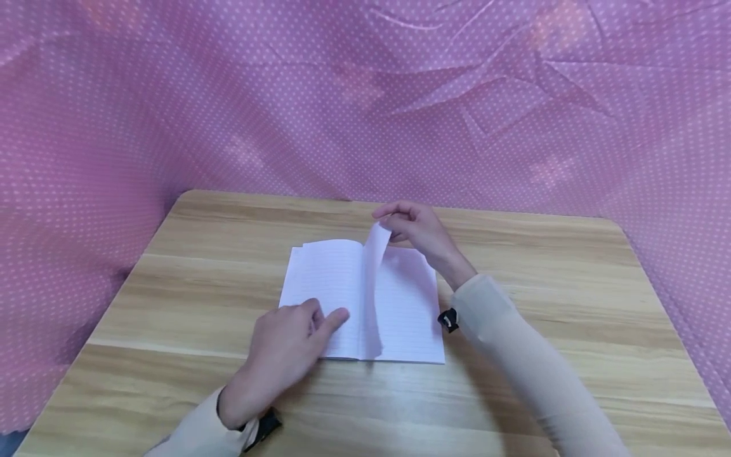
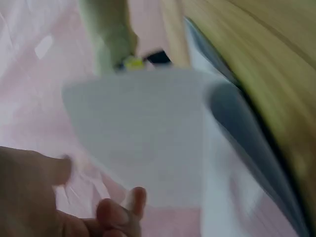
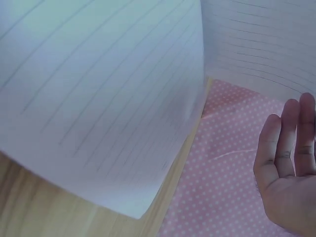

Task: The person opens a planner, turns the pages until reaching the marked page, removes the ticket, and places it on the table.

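Note:
An open lined notebook (image 1: 328, 273) lies on the wooden table, with one page (image 1: 374, 285) raised upright near its spine. At that page's top corner, the thumb and fingers of my right hand (image 1: 419, 231) pinch the paper. The right wrist view shows several extended fingers of this hand (image 3: 289, 163) beside the page, its thumb outside the frame. My left hand (image 1: 291, 339) rests on the lower part of the notebook's left side, thumb pointing toward the spine. In the left wrist view the lifted page (image 2: 143, 133) is blurred, beyond the left hand's fingertips (image 2: 113, 212).
The wooden table (image 1: 200, 285) has rounded far corners. Pink dotted cloth (image 1: 342, 127) hangs behind and around it. Dark devices are strapped at both wrists, the right one (image 1: 448, 320) close to the notebook's right edge.

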### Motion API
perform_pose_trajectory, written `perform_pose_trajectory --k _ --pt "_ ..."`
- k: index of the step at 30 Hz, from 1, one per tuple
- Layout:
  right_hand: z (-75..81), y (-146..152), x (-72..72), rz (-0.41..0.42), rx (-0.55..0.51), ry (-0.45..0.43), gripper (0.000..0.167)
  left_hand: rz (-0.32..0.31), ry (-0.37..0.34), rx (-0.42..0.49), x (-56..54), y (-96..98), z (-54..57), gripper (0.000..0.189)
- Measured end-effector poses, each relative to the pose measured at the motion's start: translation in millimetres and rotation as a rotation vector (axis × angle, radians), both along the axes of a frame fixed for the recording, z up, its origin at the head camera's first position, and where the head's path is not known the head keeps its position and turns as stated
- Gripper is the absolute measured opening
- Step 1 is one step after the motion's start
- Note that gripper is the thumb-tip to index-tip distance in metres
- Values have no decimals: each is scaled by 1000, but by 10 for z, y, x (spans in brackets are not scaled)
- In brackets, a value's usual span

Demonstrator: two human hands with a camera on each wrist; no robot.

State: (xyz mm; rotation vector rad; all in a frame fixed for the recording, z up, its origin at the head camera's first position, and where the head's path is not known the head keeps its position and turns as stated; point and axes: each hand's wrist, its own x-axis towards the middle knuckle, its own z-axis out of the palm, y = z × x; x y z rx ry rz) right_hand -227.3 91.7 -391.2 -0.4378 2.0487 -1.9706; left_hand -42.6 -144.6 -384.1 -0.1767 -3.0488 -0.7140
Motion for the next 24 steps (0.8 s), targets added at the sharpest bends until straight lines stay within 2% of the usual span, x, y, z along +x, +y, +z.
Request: perform_pose_trajectory --k 4,8,11,16,17,19,24 --pt "5 -26 7 15 2 11 22 -58 75 66 50 245 109 51" --pt "13 -50 17 20 9 12 21 -93 181 71 60 388 111 41" --pt "12 -51 26 24 18 7 21 -98 256 52 54 393 82 33" --pt "-16 45 34 44 60 38 29 -61 263 48 68 276 34 35" --pt "-32 84 36 45 96 62 30 -49 250 48 73 241 22 36" --pt "-85 174 32 39 237 153 31 -20 204 49 83 164 -5 38" --pt "-255 388 38 62 753 426 28 72 51 42 148 -48 -85 42"
